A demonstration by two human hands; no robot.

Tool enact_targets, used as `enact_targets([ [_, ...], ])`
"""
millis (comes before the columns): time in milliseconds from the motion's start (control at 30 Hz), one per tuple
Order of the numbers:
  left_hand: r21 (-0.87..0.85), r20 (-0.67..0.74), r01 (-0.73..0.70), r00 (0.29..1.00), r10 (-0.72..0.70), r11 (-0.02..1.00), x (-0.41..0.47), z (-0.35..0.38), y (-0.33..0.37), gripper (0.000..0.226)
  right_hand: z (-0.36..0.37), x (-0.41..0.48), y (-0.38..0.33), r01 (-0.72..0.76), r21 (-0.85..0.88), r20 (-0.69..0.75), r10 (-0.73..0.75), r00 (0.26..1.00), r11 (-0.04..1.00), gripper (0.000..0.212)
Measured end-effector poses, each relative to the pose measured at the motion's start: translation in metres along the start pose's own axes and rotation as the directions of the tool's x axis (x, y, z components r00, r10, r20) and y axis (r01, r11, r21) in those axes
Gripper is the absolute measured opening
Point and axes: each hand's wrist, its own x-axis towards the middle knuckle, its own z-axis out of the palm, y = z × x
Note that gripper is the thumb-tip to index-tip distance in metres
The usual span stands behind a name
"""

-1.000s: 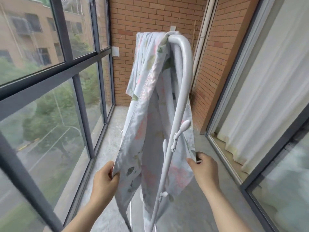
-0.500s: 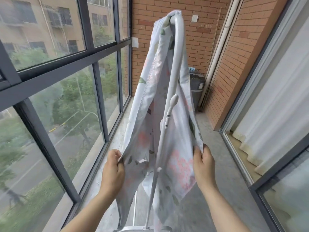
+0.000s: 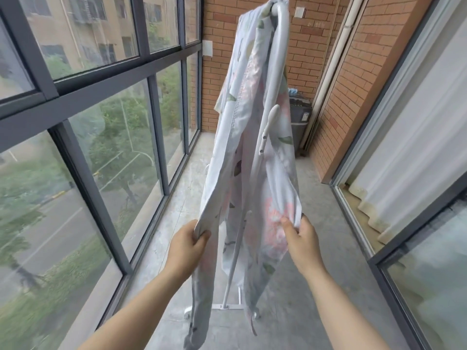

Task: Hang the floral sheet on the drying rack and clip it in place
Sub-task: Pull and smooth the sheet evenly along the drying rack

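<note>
The floral sheet was draped over the curved top bar of the white drying rack, falling in two long folds either side of the rack's slanted pole, with its lower ends hanging close to the floor. Your left hand had its fingers closed around the left hem, and your right hand pinched the right edge between thumb and fingers, so both hands were gripping cloth and pulling the two sides apart. I judged this as the spreading step: the sheet was on the rack but bunched and narrow, not yet smoothed along the bar, and no clip was on it. The white peg-like arm on the pole stood bare, just in front of the fabric. The next move would call for drawing each edge outward and evening the hang so neither side dragged, then freeing one hand for a clip; no loose clips showed, so I could not tell where you would take one from. The rack's base stood on a pale concrete floor, mottled and bare. To the left ran tall dark-framed windows over trees and a road; a brick wall closed the far end, with a dark bin at its foot, and on the right a white curtain hung behind glass doors.
</note>
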Motion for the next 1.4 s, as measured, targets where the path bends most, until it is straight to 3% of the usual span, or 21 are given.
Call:
enact_targets([
  [100, 0.005, 0.0, 0.028, 1.0, -0.028, 1.0, -0.006, 0.004, -0.005, 0.006, 0.003, -0.007, 0.001, 0.062, 0.046, -0.016, -0.062, 0.998, 0.997, 0.024],
  [200, 0.041, -0.015, 0.081, 0.997, -0.08, 0.996, -0.008, 0.015, -0.012, 0.004, 0.009, -0.003, 0.016, 0.033, 0.092, 0.042, -0.037, 0.998, 0.995, 0.014],
  [367, 0.074, -0.017, 0.134, 0.991, -0.133, 0.988, -0.003, 0.046, -0.026, 0.017, 0.021, 0.014, 0.05, -0.007, 0.068, 0.131, -0.002, 0.991, 0.998, 0.04],
  [567, 0.045, -0.025, 0.141, 0.99, -0.14, 0.989, 0.018, 0.082, -0.051, 0.021, 0.037, 0.031, 0.085, -0.01, 0.091, 0.129, -0.002, 0.992, 0.996, 0.012],
  [633, 0.031, -0.003, 0.088, 0.996, -0.088, 0.996, 0.021, 0.097, -0.069, 0.034, 0.048, 0.034, 0.103, 0.0, 0.095, 0.146, -0.014, 0.989, 0.995, 0.006],
  [767, 0.095, -0.024, -0.009, 1.0, 0.012, 0.995, 0.028, 0.12, -0.102, 0.051, 0.071, 0.043, 0.141, 0.057, 0.072, 0.084, -0.063, 0.994, 0.996, 0.021],
  [900, 0.135, -0.086, -0.047, 0.995, 0.059, 0.99, 0.042, 0.143, -0.14, 0.046, 0.096, 0.055, 0.17, 0.073, 0.128, 0.055, -0.081, 0.995, 0.989, 0.015],
  [1033, 0.117, -0.143, -0.082, 0.985, 0.099, 0.99, 0.055, 0.165, -0.175, 0.04, 0.121, 0.067, 0.204, 0.068, 0.133, 0.151, -0.088, 0.985, 0.989, 0.041],
  [1100, 0.106, -0.171, -0.133, 0.974, 0.149, 0.985, 0.061, 0.177, -0.196, 0.034, 0.134, 0.07, 0.232, 0.092, 0.144, 0.167, -0.116, 0.979, 0.985, 0.04],
  [1333, 0.098, -0.264, -0.329, 0.901, 0.343, 0.939, 0.058, 0.231, -0.298, 0.043, 0.172, 0.061, 0.354, 0.236, 0.122, 0.035, -0.242, 0.97, 0.964, 0.034],
  [1400, 0.093, -0.278, -0.356, 0.887, 0.368, 0.93, 0.056, 0.239, -0.314, 0.036, 0.177, 0.051, 0.375, 0.284, 0.131, 0.013, -0.288, 0.957, 0.95, 0.034],
])
